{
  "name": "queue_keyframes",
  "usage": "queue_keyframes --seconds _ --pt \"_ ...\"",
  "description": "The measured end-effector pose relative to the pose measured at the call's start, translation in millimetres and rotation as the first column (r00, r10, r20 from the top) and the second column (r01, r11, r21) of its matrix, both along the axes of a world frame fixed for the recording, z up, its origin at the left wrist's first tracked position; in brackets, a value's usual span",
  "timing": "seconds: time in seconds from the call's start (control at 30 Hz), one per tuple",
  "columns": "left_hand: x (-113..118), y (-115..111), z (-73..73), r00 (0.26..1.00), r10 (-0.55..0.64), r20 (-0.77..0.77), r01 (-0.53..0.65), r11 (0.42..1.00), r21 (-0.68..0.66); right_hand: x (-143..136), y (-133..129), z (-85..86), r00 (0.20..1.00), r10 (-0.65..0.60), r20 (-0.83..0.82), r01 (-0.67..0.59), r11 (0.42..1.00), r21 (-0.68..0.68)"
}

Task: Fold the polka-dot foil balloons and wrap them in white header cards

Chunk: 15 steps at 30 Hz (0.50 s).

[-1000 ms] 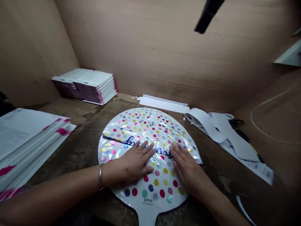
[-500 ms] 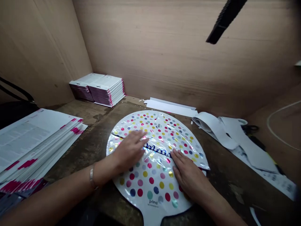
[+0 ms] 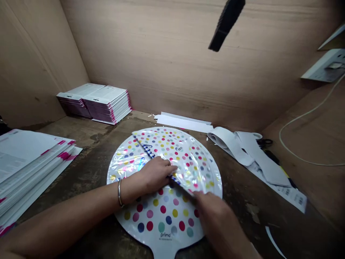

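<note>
A round white foil balloon with coloured dots (image 3: 161,219) lies flat on the dark table, its neck toward me. Its upper layer is folded over, and the folded edge, with dark blue lettering, runs slantwise from upper left to lower right. My left hand (image 3: 156,174) rests on the middle of that edge, fingers curled on the foil. At the right end of the fold, my right hand (image 3: 215,216) pinches the foil edge, slightly blurred. A metal bangle sits on my left wrist.
Printed cards are stacked at the left (image 3: 29,151) and back left (image 3: 105,102). White strips (image 3: 185,122) lie by the back wall. At the right are a curled label roll (image 3: 250,151), black scissors (image 3: 265,142) and a socket with a cable (image 3: 325,68). A black strap (image 3: 226,27) hangs above.
The folded foil edge has turned to a steeper slant. My right hand has gone from lying flat to gripping the edge. The whole view has shifted to the right.
</note>
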<state>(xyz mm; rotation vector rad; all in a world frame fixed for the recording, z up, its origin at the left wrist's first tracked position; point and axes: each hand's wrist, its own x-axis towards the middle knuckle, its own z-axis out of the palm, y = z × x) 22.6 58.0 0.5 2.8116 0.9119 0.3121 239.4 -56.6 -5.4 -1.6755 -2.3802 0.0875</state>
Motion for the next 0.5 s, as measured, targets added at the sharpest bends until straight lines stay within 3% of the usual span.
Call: queue_keyframes --seconds 0.07,0.13,0.2,0.27,0.37,0.5 --pt "-0.4 0.4 -3.0 0.995 -0.09 0.04 0.092 0.995 -0.045 -24.5 -16.2 11.9 0.992 0.094 -0.08 -0.099 0.993 -0.059" --pt "-8.2 -0.2 -9.0 0.987 -0.099 0.13 0.115 0.986 -0.118 -33.3 -23.5 30.1 0.975 0.179 -0.131 -0.194 0.974 -0.116" --pt "-23.9 -3.7 -14.8 0.964 -0.027 0.263 0.091 0.968 -0.233 -23.3 -22.3 45.8 0.959 0.247 -0.14 -0.269 0.948 -0.169" --pt "-43.7 -11.1 -18.2 0.923 0.064 0.378 0.09 0.922 -0.377 -1.8 -15.2 50.0 0.959 0.258 -0.114 -0.277 0.941 -0.194" --pt "-69.7 -27.6 -17.9 0.897 0.121 0.425 0.117 0.863 -0.492 27.9 0.1 31.7 0.971 0.224 -0.088 -0.236 0.958 -0.165" --pt "-85.5 -46.6 -14.3 0.906 0.061 0.42 0.166 0.859 -0.484 37.1 14.9 0.7 0.964 0.212 -0.162 -0.23 0.968 -0.103"
